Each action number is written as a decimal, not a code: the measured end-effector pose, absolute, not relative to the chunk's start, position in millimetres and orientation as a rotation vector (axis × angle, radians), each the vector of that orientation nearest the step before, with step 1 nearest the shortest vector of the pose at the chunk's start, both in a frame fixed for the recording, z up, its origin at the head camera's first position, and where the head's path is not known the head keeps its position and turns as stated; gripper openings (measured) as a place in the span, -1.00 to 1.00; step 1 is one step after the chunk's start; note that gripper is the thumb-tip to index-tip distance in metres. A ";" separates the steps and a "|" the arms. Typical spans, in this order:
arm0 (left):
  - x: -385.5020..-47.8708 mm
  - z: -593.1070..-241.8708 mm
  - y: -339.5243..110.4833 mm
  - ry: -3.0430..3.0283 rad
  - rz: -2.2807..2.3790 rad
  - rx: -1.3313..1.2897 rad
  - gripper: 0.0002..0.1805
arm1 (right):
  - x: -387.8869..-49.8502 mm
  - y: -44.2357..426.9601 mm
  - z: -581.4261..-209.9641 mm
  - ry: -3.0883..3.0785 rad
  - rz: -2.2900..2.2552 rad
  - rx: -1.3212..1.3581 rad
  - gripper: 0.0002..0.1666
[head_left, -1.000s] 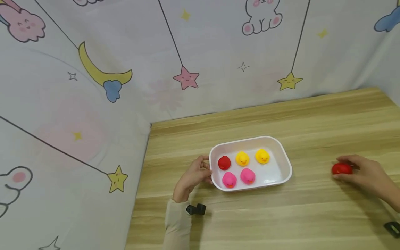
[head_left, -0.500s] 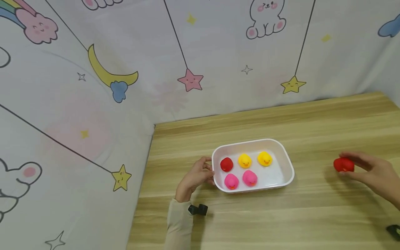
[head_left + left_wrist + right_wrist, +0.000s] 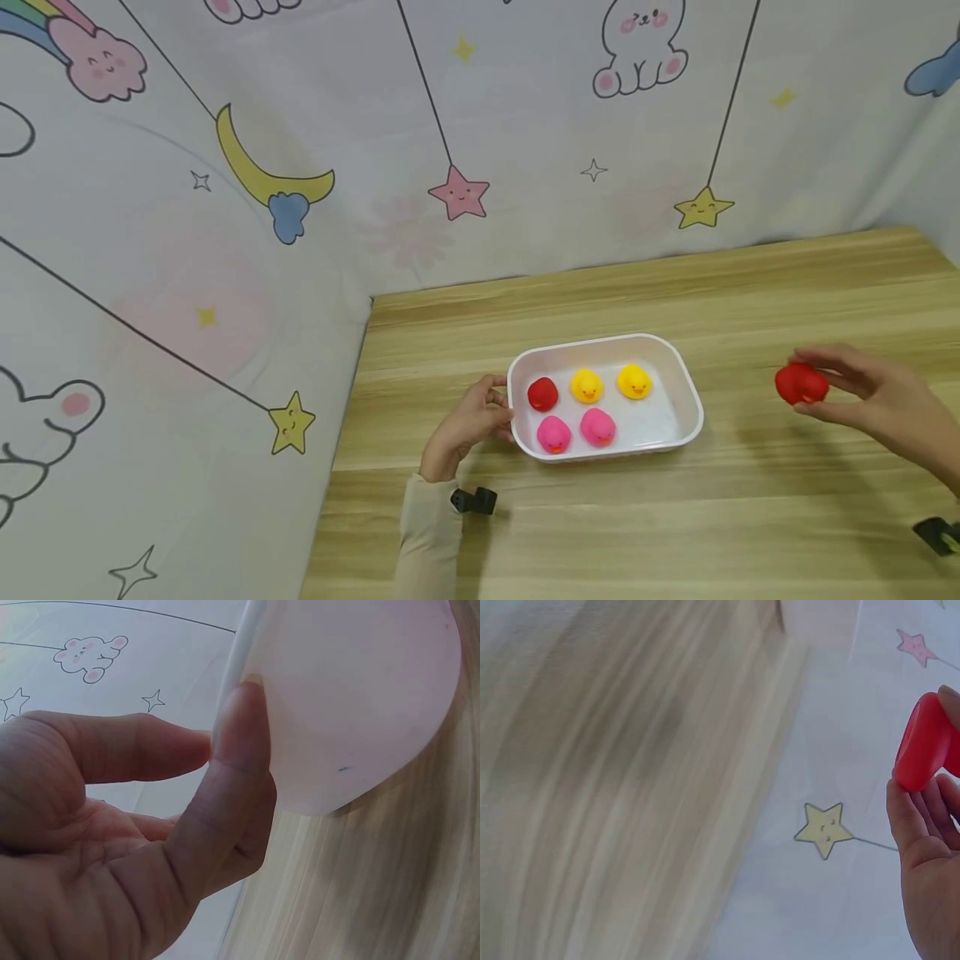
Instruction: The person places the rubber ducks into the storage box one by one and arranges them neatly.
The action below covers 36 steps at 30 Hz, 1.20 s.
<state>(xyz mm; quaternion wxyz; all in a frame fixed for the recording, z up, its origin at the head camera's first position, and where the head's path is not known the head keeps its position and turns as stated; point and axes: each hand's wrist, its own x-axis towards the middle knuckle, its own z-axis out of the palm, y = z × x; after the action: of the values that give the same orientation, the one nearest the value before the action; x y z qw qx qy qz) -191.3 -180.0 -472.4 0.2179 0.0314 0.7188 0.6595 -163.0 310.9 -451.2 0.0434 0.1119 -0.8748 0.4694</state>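
Observation:
A white tray (image 3: 678,425) stands on the table with a red rubber duck (image 3: 542,395), two yellow ducks (image 3: 587,386) and two pink ducks (image 3: 554,434) inside. At its left end, my left hand (image 3: 468,425) pinches the rim; the left wrist view shows the thumb and fingers (image 3: 240,742) at the edge of the tray wall (image 3: 360,697). To the right of the tray, another red rubber duck (image 3: 801,383) is held above the table by my right hand (image 3: 885,396). The right wrist view catches this red duck (image 3: 924,742) between thumb and fingertips.
The wooden table (image 3: 750,517) meets a white printed cloth (image 3: 555,217) at the back and left. A black wrist camera (image 3: 474,501) sits by the left sleeve, and part of another (image 3: 937,535) shows near the right wrist.
My right hand has lifted the red duck off the table and brought it slightly left, towards the tray. The left hand stays at the tray's end. The head view has shifted slightly.

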 end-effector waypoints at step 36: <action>-192.4 -471.3 -182.4 2.001 1.813 0.089 -0.42 | -212.8 210.5 -435.0 -2.623 1.409 1.147 -0.48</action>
<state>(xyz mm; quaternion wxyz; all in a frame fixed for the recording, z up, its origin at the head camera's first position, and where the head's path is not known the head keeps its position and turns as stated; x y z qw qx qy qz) -192.4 -182.4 -471.3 0.2184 0.0321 0.7227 0.6549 -212.8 210.5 -435.0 -0.0247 0.3592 -0.8219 0.4414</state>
